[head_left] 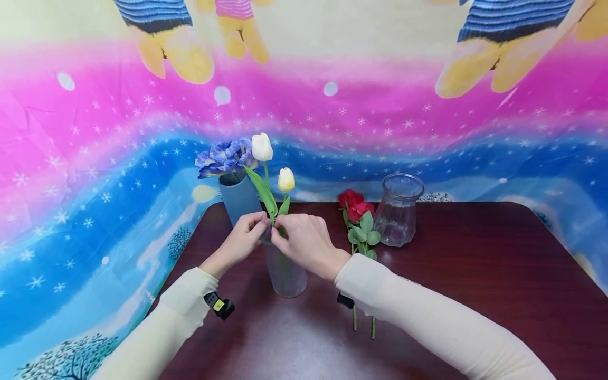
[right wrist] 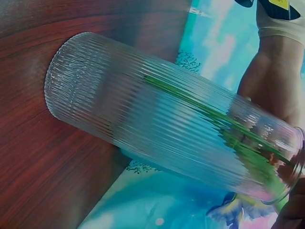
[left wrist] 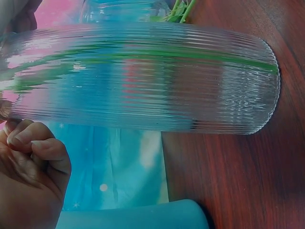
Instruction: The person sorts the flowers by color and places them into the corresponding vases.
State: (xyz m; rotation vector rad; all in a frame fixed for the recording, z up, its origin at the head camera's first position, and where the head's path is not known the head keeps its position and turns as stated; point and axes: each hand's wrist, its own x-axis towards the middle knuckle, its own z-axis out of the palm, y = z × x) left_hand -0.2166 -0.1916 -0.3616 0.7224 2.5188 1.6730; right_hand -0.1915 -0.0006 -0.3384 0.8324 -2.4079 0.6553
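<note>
A clear ribbed glass vase (head_left: pixel 287 277) stands upright on the table, with green stems (right wrist: pixel 190 102) running down inside it. Above its mouth rise a white tulip (head_left: pixel 262 147) and a white-yellow tulip (head_left: pixel 286 180) with long green leaves (head_left: pixel 263 192). At the rim, my left hand (head_left: pixel 244 237) pinches the tulips' greenery between thumb and fingers. My right hand (head_left: pixel 306 240) pinches it from the other side, fingers curled. The right hand's back hides its fingertips in part, so which stem or leaf each hand holds is hard to tell.
Behind the left hand stands a blue vase (head_left: pixel 239 198) with blue-purple flowers (head_left: pixel 225 157). Red roses (head_left: pixel 358 206) lie on the dark wooden table (head_left: pixel 475 274), their stems passing under the right forearm. A clear glass vase (head_left: pixel 396 221) stands beside them. A patterned cloth (head_left: pixel 380 116) hangs behind.
</note>
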